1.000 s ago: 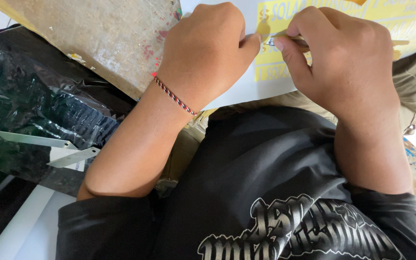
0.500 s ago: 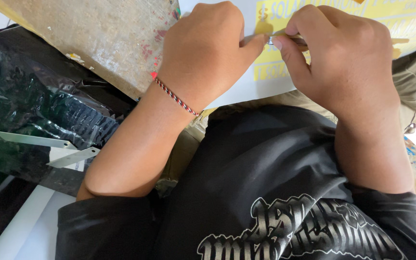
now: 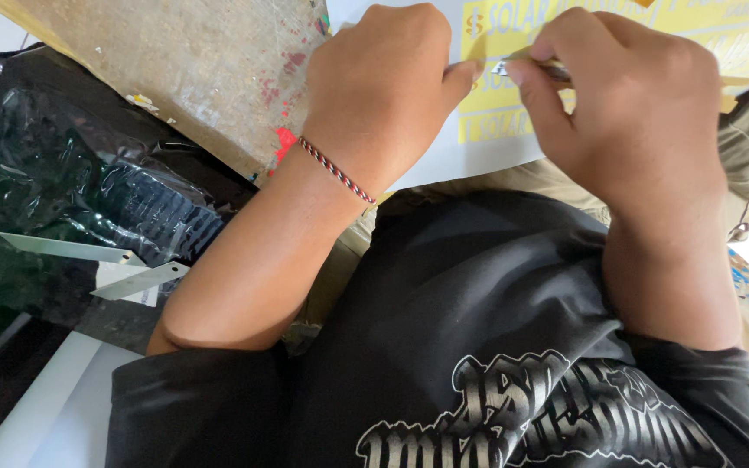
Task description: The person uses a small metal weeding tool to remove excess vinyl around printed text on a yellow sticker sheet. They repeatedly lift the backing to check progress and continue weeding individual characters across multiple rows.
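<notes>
Left hand (image 3: 383,82): curled shut, knuckles resting on the white-and-yellow sheet (image 3: 478,147).
Right hand (image 3: 630,104): pinched around a thin metal tool (image 3: 530,68) over that sheet.

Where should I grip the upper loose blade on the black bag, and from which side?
Take the upper blade at its blunt right end, coming from above and pinching across its narrow width. It lies flat on the black bag, its left end tapers to a point, and the second blade sits close below it, so a low approach from that side looks crowded. Both hands are busy at the yellow sheet.
</notes>
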